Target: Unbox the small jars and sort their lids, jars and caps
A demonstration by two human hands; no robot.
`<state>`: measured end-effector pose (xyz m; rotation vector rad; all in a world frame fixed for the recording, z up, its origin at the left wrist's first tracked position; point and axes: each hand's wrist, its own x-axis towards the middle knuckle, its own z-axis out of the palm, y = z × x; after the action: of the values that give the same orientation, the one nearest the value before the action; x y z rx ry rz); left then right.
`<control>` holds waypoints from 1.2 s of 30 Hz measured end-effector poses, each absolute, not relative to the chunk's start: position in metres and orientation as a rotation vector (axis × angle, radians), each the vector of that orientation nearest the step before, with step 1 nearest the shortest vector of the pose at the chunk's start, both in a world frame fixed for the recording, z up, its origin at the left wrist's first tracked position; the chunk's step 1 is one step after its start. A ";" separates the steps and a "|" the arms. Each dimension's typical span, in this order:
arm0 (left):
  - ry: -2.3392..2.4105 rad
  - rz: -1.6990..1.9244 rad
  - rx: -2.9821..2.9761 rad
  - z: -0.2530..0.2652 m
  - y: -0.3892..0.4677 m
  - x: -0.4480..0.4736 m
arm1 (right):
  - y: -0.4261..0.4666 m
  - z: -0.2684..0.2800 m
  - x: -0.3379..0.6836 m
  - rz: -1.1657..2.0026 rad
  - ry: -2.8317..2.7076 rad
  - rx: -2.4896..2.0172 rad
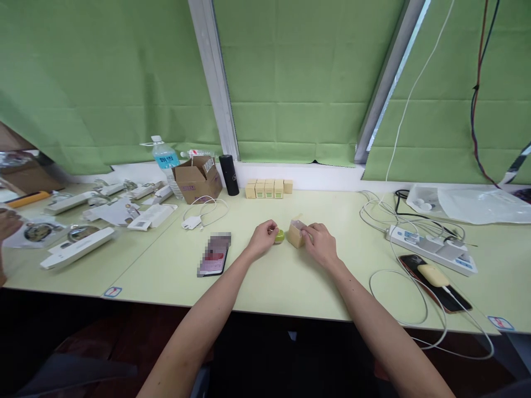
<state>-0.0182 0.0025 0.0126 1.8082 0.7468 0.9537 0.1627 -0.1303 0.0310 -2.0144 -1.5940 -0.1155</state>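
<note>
My left hand (264,239) has its fingers closed on a small round yellow-green item (279,237), just above or on the table; its exact kind I cannot make out. Close by on the right, my right hand (320,242) grips a small tan cardboard box (295,234) from its right side. The box's top flap stands up and its mouth faces upward. A narrow gap separates the green item from the box. Behind them, a row of several similar small tan boxes (269,189) stands against the wall.
Left of my hands lies a phone (214,254); behind it are a charger (191,222), a carton (198,179), a black cylinder (229,175) and a water bottle (166,160). On the right are a power strip (431,249), loose cables and another phone (435,284). Another person's hand (9,221) shows far left.
</note>
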 end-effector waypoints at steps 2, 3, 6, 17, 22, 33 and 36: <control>0.726 0.941 1.707 0.015 0.001 -0.015 | -0.130 0.032 0.163 -0.123 -1.585 -2.019; 0.721 0.933 1.629 0.016 0.001 -0.013 | -0.130 0.033 0.162 -0.118 -1.576 -2.027; 0.742 0.868 1.328 0.021 0.000 -0.010 | -0.129 0.035 0.160 -0.087 -1.546 -2.039; 0.800 0.812 1.443 0.027 -0.012 -0.010 | -0.117 0.023 0.159 0.114 -1.350 -1.719; 0.812 0.924 1.824 0.030 -0.022 -0.006 | -0.110 0.017 0.161 0.529 -0.921 -1.275; 0.793 1.005 1.948 0.040 -0.014 -0.015 | -0.111 0.013 0.162 1.264 -0.812 -0.871; 0.771 0.983 1.955 0.041 -0.014 -0.017 | -0.114 0.015 0.161 1.330 -0.876 -0.859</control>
<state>-0.0167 -0.0142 0.0415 1.9555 0.7709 0.9831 0.1605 -0.1138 0.0153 -0.8587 -0.8761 1.3296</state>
